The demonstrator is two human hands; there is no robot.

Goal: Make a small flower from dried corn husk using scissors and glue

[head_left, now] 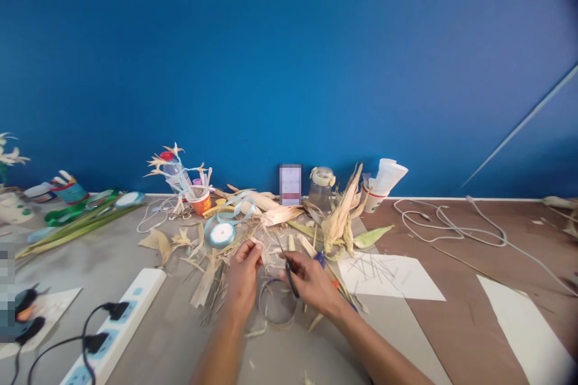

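- Nearest, at the left, a white power strip [124, 319] lies slanted on the grey tabletop [167, 337], with black plugs [96, 341] in its blue sockets.
- At the right, a white sheet [524, 325] lies on the brown part of the table.
- A thin wire ring [276, 323] lies on the grey surface between the person's forearms.
- The left hand [245, 261] has its thumb and forefinger pinched together on a small pale piece [257, 243], apparently corn husk, above the littered middle of the table.
- The right hand [311, 283] has its fingers curled around a slim black-handled tool [291, 277], its narrow end pointing up and leftward, near the left fingertips; its exact kind is too small to tell.
- Just right of that hand, a sheet of white paper [383, 277] bears scattered thin dark sticks or wires.
- Beyond the left hand stands a spool of light-blue ribbon [222, 233], among husk scraps and dry strips.
- Farther right, a bundle of dried corn husks [336, 225] leans upward; white cables [451, 225] loop over the brown surface.
- Along the back stand an orange paper cup [201, 203], a phone with a lit screen [290, 183], a lidded clear jar [320, 192] and a cup holding rolled white sheets [374, 200].
- Behind everything rises a blue partition [271, 72].
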